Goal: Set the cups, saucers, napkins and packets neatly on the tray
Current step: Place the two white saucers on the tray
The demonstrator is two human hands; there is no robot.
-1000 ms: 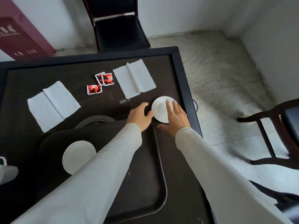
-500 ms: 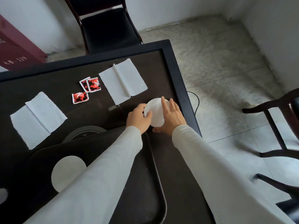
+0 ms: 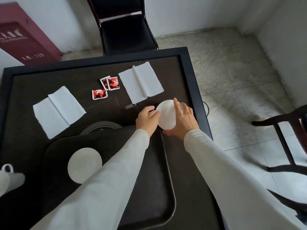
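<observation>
Holding a tilted saucer [image 3: 166,116], left hand [image 3: 147,119] pinching its rim, right hand [image 3: 183,122] wrapped round its side; that tilt could slide it onto the counter [image 3: 187,83] beneath them.

I'm getting soft, even daylight with no hard source. The floor [image 3: 240,77] from 1 to 3 o'clock is the brightest patch. Shadows are faint and fuzzy, clearest under the wooden chair [image 3: 285,138] at 3 o'clock. The dark table [image 3: 49,80] carries a weak sheen near centre. Whites clip: the left napkin [image 3: 58,110], far napkin [image 3: 141,82], held saucer [image 3: 166,117] and other saucer [image 3: 84,165] show almost no surface detail. The cup [image 3: 6,180] at 8 o'clock and the sleeves [image 3: 108,188] at 6 look soft. Straight edges bow outward toward my frame's borders.
</observation>
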